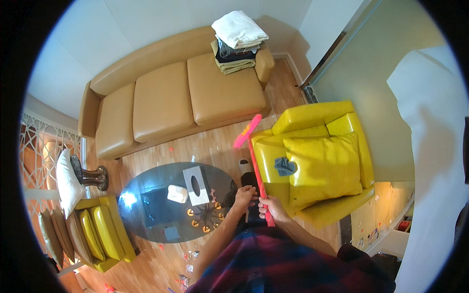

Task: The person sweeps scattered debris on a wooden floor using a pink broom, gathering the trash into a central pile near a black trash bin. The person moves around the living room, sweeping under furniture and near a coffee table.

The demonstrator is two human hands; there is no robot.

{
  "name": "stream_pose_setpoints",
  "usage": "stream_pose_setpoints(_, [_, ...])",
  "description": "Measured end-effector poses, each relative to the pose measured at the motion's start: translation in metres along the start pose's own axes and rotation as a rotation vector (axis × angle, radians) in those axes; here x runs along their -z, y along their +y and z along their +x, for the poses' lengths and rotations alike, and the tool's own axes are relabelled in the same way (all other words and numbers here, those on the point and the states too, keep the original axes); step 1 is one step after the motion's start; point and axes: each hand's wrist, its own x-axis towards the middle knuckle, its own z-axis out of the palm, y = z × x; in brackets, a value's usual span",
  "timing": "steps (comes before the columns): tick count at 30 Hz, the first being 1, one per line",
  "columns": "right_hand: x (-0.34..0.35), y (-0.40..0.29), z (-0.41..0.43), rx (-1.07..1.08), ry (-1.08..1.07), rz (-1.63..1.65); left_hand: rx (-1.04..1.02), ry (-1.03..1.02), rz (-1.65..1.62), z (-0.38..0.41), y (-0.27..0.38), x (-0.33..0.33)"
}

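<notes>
My right hand [274, 209] grips the red handle of a broom [257, 172] near its top end, close to my shirt. The handle runs away from me along the front of a yellow armchair [269, 164]. At its far end the pink broom head [248, 131], with an orange patch, is over the floor near the sofa. Just left of the handle, apart from it, my left hand [246, 197] has its fingers curled in, with nothing visible in them. A slippered foot [245, 166] shows beyond my hands.
A dark oval glass table [146, 223] at my left bears a tissue box [196, 185] and a white packet [177, 193]. A tan sofa [165, 106] holds folded cloths [240, 31]. Litter [188, 268] lies on the wood floor. A grey cloth [284, 166] and cushion [326, 164] are on the armchair.
</notes>
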Motion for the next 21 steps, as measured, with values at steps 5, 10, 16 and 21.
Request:
stream_pose_setpoints(5, [-0.018,-0.098,0.041,0.033,-0.008,0.367,0.082,-0.049,-0.032,0.04,0.07,-0.004])
stream_pose_setpoints(10, [-0.076,-0.195,0.068,0.185,0.123,0.467,0.083,-0.088,-0.143,0.075,0.141,-0.02])
stream_pose_setpoints(16, [-0.035,-0.279,0.175,0.295,0.356,0.133,0.145,-0.099,-0.156,0.123,0.203,-0.046])
stream_pose_setpoints(21, [0.085,-0.363,0.331,0.446,0.741,-0.796,0.222,-0.085,-0.098,0.156,0.22,-0.046])
